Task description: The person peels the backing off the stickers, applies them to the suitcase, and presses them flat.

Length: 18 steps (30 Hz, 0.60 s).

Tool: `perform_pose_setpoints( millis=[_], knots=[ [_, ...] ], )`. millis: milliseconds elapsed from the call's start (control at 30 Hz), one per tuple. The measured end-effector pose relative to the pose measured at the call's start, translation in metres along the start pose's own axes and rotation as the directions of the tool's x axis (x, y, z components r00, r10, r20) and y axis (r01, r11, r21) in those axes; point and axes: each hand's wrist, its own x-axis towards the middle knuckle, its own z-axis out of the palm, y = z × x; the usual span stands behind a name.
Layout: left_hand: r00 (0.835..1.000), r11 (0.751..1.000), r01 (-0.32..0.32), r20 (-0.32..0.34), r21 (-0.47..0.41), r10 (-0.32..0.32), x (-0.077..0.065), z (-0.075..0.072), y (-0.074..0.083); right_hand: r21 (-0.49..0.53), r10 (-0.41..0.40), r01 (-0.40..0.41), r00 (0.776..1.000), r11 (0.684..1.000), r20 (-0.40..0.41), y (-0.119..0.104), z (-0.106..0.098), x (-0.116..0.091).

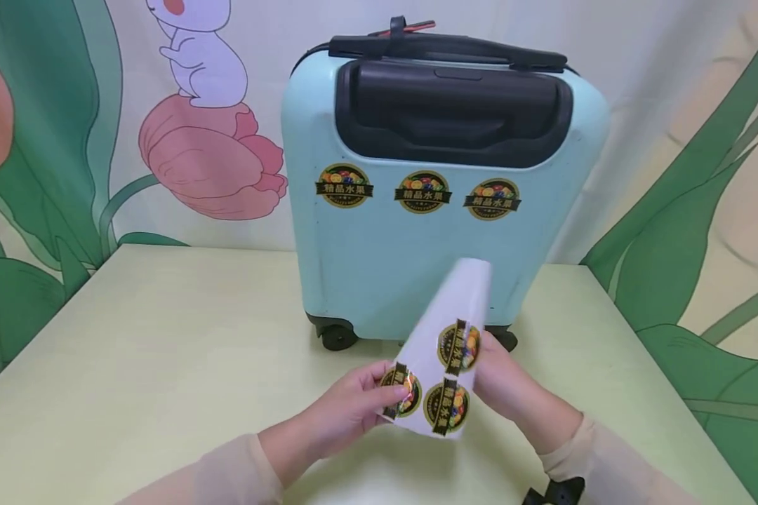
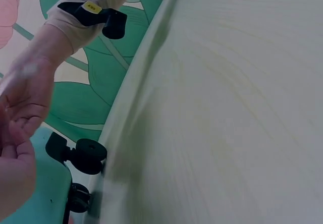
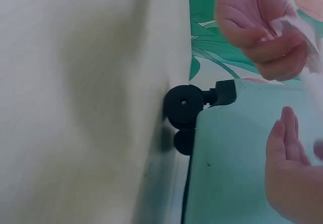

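While the left hand (image 1: pixel 350 405) pinches a white paper sheet (image 1: pixel 426 344) of round black-and-gold stickers (image 1: pixel 447 407) above the pale-yellow desk (image 1: pixel 196 351), the right hand (image 1: pixel 505 379) extends straight fingers (image 3: pixel 288 133) behind this presumably light, floppy sheet, best held by its edges.

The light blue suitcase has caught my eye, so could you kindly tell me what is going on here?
A person's left-hand grip holds a white sheet with three round fruit stickers showing on it. The right-hand grip is at the sheet's other side, partly hidden behind it. The suitcase stands upright on the table, with three matching stickers side by side below its black handle panel.
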Motion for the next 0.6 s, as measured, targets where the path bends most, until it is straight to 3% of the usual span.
perform_pose_setpoints(
  millis=[133, 233, 300, 367, 500, 600],
  knots=[
    [0.988, 0.997, -0.026, -0.151, 0.075, 0.037, 0.0, 0.0, 0.006, 0.051, 0.028, -0.023, 0.995, 0.998, -0.099, 0.003, -0.004, 0.0],
    [0.965, 0.988, -0.006, -0.258, 0.157, 0.047, -0.003, 0.001, 0.006, -0.087, -0.003, -0.01, 0.988, 0.996, -0.152, 0.008, -0.002, -0.004],
    [0.956, 0.981, 0.007, -0.289, 0.196, 0.051, -0.007, 0.0, 0.006, -0.204, -0.035, 0.0, 0.985, 0.979, -0.168, 0.01, -0.001, -0.005],
    [0.958, 0.978, 0.011, -0.284, 0.209, 0.05, -0.01, -0.002, 0.007, -0.282, -0.064, 0.009, 0.98, 0.96, -0.187, 0.01, -0.001, -0.005],
    [0.981, 0.976, -0.012, -0.187, 0.217, 0.053, -0.014, -0.008, 0.005, -0.347, -0.083, 0.002, 0.972, 0.938, -0.219, 0.01, -0.007, -0.003],
    [0.992, 0.977, -0.003, -0.12, 0.211, 0.029, -0.017, -0.009, -0.004, -0.415, -0.07, -0.014, 0.98, 0.91, -0.187, 0.016, -0.011, -0.006]
  ],
)
